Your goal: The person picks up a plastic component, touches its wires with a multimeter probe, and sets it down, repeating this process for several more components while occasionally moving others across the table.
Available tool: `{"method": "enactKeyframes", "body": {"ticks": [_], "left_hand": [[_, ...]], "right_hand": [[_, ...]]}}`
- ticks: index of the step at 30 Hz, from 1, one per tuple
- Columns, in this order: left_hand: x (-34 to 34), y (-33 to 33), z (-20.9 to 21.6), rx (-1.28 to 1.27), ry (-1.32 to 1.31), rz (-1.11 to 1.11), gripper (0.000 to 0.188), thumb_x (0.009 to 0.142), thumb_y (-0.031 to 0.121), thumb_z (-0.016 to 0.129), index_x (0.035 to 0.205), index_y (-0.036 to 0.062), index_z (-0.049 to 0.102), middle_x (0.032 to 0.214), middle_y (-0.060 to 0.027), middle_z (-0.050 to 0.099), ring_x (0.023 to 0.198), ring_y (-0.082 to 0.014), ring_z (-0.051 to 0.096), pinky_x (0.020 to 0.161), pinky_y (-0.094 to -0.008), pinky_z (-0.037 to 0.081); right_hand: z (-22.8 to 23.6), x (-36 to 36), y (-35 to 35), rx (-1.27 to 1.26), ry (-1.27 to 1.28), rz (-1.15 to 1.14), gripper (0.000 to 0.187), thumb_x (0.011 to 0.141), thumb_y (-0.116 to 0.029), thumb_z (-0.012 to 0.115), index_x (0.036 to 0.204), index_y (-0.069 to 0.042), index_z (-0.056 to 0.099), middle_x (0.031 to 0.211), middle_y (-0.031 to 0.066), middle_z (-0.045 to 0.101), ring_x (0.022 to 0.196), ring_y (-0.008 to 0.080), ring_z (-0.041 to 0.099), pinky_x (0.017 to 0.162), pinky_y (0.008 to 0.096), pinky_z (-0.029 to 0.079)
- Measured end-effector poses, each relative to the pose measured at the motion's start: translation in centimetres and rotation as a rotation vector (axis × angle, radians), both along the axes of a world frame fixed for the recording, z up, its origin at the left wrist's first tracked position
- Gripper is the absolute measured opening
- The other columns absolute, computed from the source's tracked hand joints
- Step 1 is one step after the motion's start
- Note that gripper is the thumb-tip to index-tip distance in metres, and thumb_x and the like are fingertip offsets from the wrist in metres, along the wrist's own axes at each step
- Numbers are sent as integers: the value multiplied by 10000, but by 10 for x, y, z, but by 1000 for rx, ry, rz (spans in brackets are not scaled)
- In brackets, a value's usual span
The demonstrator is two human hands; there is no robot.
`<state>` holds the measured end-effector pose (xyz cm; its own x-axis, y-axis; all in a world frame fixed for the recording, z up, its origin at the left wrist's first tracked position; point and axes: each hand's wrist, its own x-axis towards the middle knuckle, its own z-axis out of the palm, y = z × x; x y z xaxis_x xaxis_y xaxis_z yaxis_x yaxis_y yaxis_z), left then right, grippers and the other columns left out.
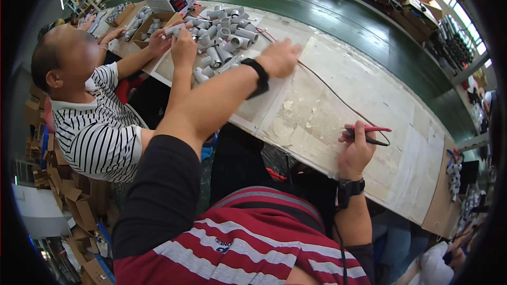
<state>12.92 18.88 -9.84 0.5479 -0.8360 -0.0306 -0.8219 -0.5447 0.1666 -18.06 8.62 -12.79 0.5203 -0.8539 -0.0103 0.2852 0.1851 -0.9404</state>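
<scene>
My right hand (357,150) is closed around a pair of test probes (377,129), one red and one black, above the bare right part of the worktable. A dark cable (334,92) loops from the probes back across the table. My left arm stretches over to the far side, and my left hand (281,58) is smeared by motion, so its fingers are unclear. It is just right of a heap of grey cylindrical parts (224,34), above the cable. Whether anything is in that hand does not show.
A co-worker (95,121) in a striped shirt sits at my left, holding a grey part (173,30). Behind the heap stands a white instrument box (173,0) with a red display. A cardboard box (153,25) holds more grey parts. The worktable (364,121) has a worn, pale surface.
</scene>
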Motion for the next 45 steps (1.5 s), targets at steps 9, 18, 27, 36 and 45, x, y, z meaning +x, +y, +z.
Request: {"method": "enactKeyframes", "body": {"ticks": [9, 18, 27, 36, 45], "left_hand": [[53, -67, -58, -624, 87, 55, 421, 933, 98, 435, 1322, -9, 556, 1324, -337, 546, 1279, -479, 508, 1118, -501, 410], [-112, 46, 4, -635, 269, -161, 350, 882, 181, 720, 1193, 30, 670, 1256, -214, 657, 1189, -377, 617, 1004, -419, 514], [-144, 93, -35, -618, 80, -128, 251, 840, 147, 706, 1061, 30, 693, 1236, -180, 645, 1188, -367, 592, 1030, -448, 471], [-149, 91, -38, -593, -63, -110, 225, 840, 163, 685, 1022, 29, 681, 1222, -168, 644, 1192, -349, 587, 1020, -457, 463], [-156, 91, -40, -590, -41, -91, 252, 862, 160, 688, 1089, 52, 683, 1282, -143, 624, 1254, -325, 570, 1079, -429, 437]], "right_hand": [[38, 19, -34, -293, 187, 262, 131, 997, -139, 667, 978, -12, 642, 806, 110, 707, 628, 146, 627, 546, 270, 517], [1, 51, -78, -665, 569, 220, 143, 960, -183, 725, 966, -42, 698, 804, 25, 703, 633, 89, 602, 551, 240, 473], [-10, 52, -79, -546, 362, 213, 140, 949, -179, 739, 945, -42, 704, 776, 1, 677, 652, 89, 586, 591, 262, 464], [-6, 45, -83, -539, 379, 290, 129, 938, -168, 755, 947, -49, 707, 766, -23, 657, 672, 81, 563, 618, 253, 443], [1, 40, -67, -770, 263, 269, 116, 968, -130, 706, 1033, -35, 690, 792, -5, 647, 660, 75, 553, 587, 239, 428]]}}
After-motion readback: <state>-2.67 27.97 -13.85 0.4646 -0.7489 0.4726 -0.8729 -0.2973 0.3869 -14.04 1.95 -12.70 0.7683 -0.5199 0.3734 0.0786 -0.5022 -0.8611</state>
